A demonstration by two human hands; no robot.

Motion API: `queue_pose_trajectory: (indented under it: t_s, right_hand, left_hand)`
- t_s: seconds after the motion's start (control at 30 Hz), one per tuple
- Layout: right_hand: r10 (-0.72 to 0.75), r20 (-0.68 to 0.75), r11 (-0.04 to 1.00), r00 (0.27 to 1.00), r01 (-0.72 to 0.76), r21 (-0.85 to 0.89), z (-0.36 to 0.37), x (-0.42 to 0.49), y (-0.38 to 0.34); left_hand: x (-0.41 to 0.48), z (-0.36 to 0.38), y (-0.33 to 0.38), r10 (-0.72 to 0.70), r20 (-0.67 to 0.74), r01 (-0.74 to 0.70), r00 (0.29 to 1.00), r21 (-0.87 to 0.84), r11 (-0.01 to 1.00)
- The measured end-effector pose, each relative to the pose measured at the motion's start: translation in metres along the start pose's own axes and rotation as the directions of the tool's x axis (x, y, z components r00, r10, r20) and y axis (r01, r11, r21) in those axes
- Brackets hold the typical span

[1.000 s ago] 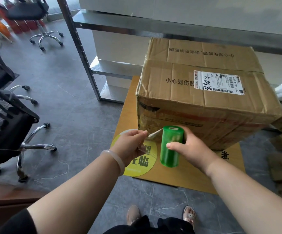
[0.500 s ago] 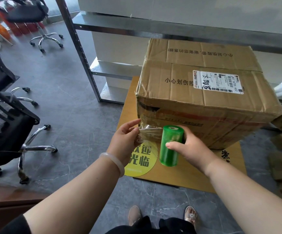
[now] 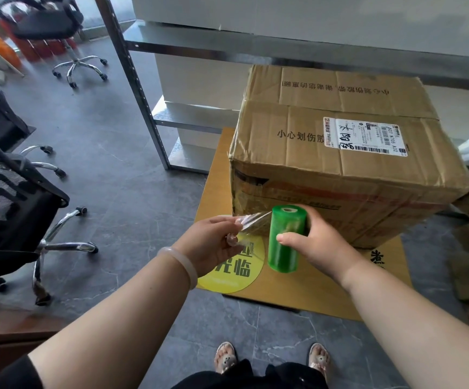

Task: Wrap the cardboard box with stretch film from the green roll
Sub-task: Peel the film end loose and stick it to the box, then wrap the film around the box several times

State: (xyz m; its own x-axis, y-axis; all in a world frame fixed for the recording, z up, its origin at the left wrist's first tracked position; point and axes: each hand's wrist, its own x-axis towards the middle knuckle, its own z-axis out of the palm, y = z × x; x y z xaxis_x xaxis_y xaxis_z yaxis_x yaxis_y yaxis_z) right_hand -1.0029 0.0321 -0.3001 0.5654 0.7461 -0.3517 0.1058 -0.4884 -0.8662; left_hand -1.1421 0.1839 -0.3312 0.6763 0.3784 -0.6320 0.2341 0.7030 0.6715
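Cardboard box sits right of centre on a yellow board. My right hand grips the green roll below it; my left hand pinches the film tail, now pulled longer than a moment ago, ready for anchoring.

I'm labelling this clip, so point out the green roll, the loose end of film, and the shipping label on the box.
green roll (image 3: 285,240): head view, on the middle of its green side.
film end (image 3: 253,223): head view, on the clear stretch between roll and left fingers.
shipping label (image 3: 365,136): head view, on the centre of the white sticker.
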Motion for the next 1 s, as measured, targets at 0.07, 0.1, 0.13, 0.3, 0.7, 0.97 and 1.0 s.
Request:
queue_pose_trajectory:
  t_s: [0.07, 0.1, 0.13, 0.3, 0.7, 0.97, 1.0]
  right_hand:
    - [0.008, 0.001, 1.0, 1.0, -0.008, -0.007, 0.0, 0.001, 0.0]
    - [0.011, 0.003, 1.0, 1.0, -0.011, -0.011, 0.001, 0.0, 0.0]
    - [0.016, 0.004, 1.0, 1.0, -0.016, -0.012, 0.003, 0.001, 0.002]
    - [0.02, -0.041, 1.0, 0.999, -0.019, 0.021, 0.01, -0.001, 0.005]
    - [-0.133, -0.31, 0.988, 0.942, 0.101, -0.115, 0.014, 0.004, 0.008]
    - [-0.271, -0.44, 0.947, 0.856, 0.155, -0.282, 0.019, 0.011, 0.016]
    - [-0.28, -0.446, 0.944, 0.85, 0.16, -0.287, 0.019, 0.012, 0.016]
  left_hand:
    - [-0.002, 0.004, -0.001, 0.067, -0.078, -0.063, 0.995, 0.063, 0.996]
    - [-0.001, 0.006, -0.002, 0.114, -0.12, -0.104, 0.986, 0.083, 0.991]
    - [0.0, 0.008, -0.003, 0.164, -0.156, -0.149, 0.974, 0.105, 0.983]
    - [0.008, 0.017, -0.011, 0.47, -0.224, -0.374, 0.854, 0.365, 0.853]
    - [0.04, 0.01, -0.011, 0.718, -0.231, -0.466, 0.656, 0.625, 0.626]
    - [0.068, 0.011, -0.011, 0.686, -0.31, -0.449, 0.658, 0.57, 0.688]
    - [0.071, 0.011, -0.011, 0.68, -0.317, -0.448, 0.662, 0.56, 0.697]
